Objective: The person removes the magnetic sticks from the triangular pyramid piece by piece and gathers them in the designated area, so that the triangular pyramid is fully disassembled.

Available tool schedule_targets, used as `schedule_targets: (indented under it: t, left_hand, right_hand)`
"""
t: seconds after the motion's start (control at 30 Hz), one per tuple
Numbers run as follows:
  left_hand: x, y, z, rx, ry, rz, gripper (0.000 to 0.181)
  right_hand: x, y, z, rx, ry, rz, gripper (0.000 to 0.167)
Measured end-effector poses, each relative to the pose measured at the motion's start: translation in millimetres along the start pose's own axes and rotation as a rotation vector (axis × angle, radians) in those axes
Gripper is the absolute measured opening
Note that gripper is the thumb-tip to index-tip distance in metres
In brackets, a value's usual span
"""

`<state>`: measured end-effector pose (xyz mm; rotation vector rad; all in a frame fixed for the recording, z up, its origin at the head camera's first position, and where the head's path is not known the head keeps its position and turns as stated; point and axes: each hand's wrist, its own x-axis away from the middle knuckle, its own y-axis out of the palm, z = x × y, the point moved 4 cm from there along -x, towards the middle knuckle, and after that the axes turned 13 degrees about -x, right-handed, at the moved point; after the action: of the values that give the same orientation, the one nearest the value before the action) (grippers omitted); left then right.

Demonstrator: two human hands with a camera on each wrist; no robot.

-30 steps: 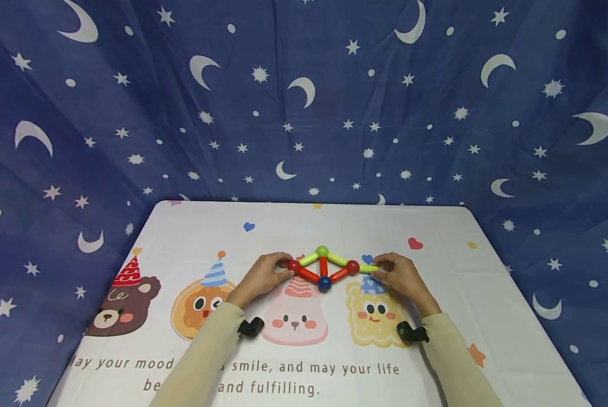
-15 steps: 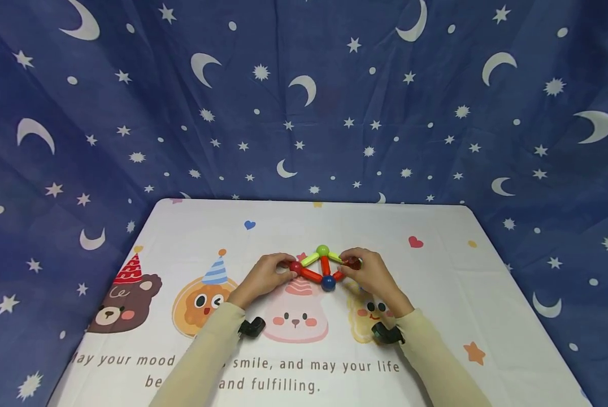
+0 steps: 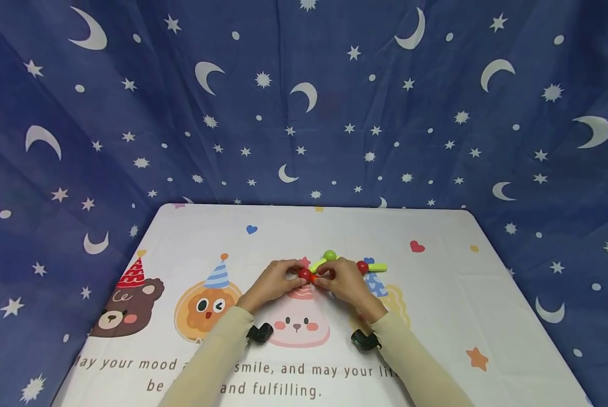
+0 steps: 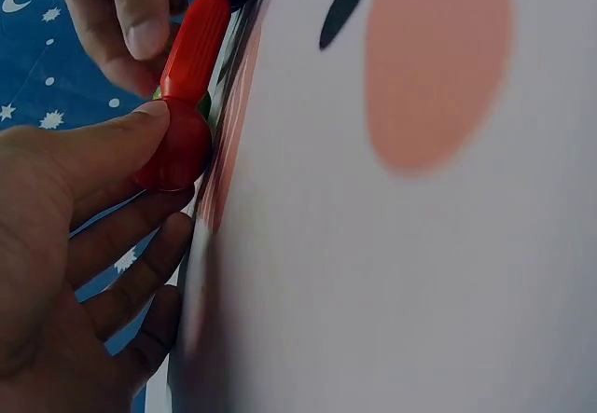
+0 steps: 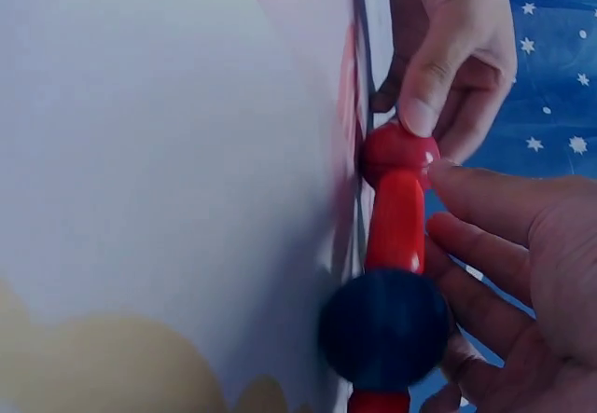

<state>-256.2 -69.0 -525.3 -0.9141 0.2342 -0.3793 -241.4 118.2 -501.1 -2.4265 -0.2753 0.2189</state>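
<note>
A small construction of coloured rods and balls lies on the table. My left hand (image 3: 272, 284) pinches its left red ball (image 3: 304, 275) between thumb and fingers. Beside it, my right hand (image 3: 347, 282) holds the red rod (image 5: 396, 222) close to that ball, thumb at the joint. The rod runs to a dark blue ball (image 5: 384, 327), which the right hand hides in the head view. Behind the hands shows a green ball (image 3: 329, 256) with a yellow-green rod (image 3: 317, 264). Farther right, another red ball (image 3: 362, 267) carries an outward-pointing yellow-green rod (image 3: 377, 267).
The white tablecloth (image 3: 436, 316) is printed with cartoon animals, hearts and lettering. A dark blue curtain (image 3: 304, 124) with moons and stars hangs behind and at both sides. A small black camera sits at each wrist, the left one (image 3: 260, 333) and the right one (image 3: 366, 340).
My right hand has moved left, from the outer yellow-green rod past the right red ball to the red rod by the left ball. My left hand stays on its ball, shifted slightly right.
</note>
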Motion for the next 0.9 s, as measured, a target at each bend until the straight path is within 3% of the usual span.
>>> schedule_targets:
  t: [0.33,0.7,0.9]
  left_hand:
    - [-3.8,4.2,7.0,-0.015,0.012,-0.016,0.041]
    - [-3.1,5.9,2.8,0.012,0.021,-0.016,0.041]
    - [-1.8,3.3,-1.0,0.017,-0.019,-0.016,0.042]
  right_hand:
    - [-2.4,8.0,-0.1,0.048,0.018,-0.001,0.020]
    - [-2.2,9.6,0.1,0.057,-0.020,0.003,0.019]
    - [-1.4,9.4,1.4,0.044,-0.013,-0.004,0.017]
